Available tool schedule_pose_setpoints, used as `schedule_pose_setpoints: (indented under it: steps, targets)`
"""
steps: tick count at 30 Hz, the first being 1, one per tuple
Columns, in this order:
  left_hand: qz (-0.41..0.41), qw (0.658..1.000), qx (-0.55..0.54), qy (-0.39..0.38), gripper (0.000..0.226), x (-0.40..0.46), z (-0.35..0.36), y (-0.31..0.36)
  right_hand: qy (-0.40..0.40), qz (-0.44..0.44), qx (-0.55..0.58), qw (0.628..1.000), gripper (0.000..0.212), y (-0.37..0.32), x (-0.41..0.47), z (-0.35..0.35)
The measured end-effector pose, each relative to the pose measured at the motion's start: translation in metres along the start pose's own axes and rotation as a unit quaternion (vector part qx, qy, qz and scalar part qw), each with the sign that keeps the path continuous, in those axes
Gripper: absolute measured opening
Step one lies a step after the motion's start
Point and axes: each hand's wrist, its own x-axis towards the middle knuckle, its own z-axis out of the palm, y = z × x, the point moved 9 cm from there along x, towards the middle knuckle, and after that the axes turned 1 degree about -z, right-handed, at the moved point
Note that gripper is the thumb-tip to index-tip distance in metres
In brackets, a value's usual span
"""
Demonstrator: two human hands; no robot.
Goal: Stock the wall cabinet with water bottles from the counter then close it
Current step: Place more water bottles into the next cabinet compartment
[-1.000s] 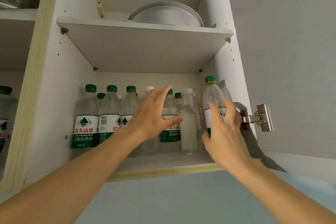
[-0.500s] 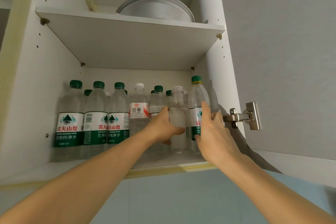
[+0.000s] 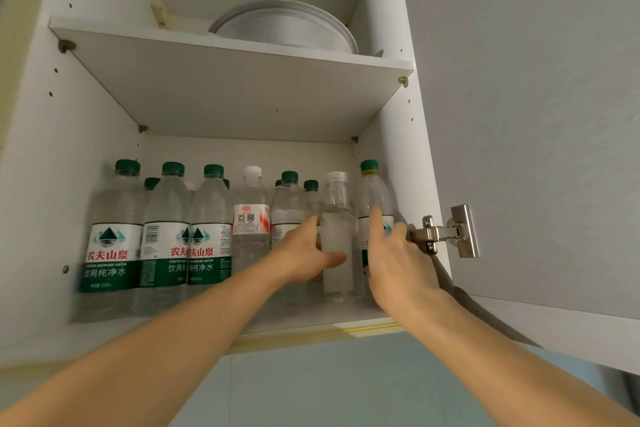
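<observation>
I'm seeing green caps and green-white labels with red lettering on the water bottles (image 3: 114,243), one red-white labelled bottle (image 3: 250,218), white cabinet (image 3: 242,80).

A single head-worn view, set below the wall cabinet (image 3: 214,87) and tilted upward into it, so the underside of the upper shelf (image 3: 242,94) shows; it sits close, at arm's reach, both forearms running up from the lower corners; the left hand (image 3: 304,255) and right hand (image 3: 398,263) meet just right of frame centre, at the bottles on the lower shelf; the open door (image 3: 526,114) fills the right side; wide-angle bend at the edges; no second view to share with.
</observation>
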Motion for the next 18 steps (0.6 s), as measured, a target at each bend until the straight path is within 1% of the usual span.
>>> schedule_pose_setpoints:
  steps: [3,6,10,16,18]
  targets:
    - [0.014,1.0,0.02,0.012,0.073,0.003,0.004,0.006,-0.019,-0.012,-0.046,0.999,0.097,-0.004,0.003,0.002]
    - [0.012,1.0,0.01,0.006,0.07,0.004,0.006,0.005,-0.024,-0.022,-0.059,0.998,0.092,-0.005,0.005,0.004]
    - [0.005,1.0,0.0,0.0,0.068,0.006,0.003,0.001,-0.019,-0.022,-0.043,0.999,0.082,-0.003,0.007,0.006]
    - [0.024,0.999,0.023,0.026,0.065,0.001,0.005,0.008,-0.015,-0.022,-0.011,1.0,0.07,0.0,0.008,0.009]
    - [0.031,0.999,0.033,0.028,0.059,-0.003,0.004,0.015,-0.019,-0.023,0.001,1.0,0.066,0.001,0.009,0.007]
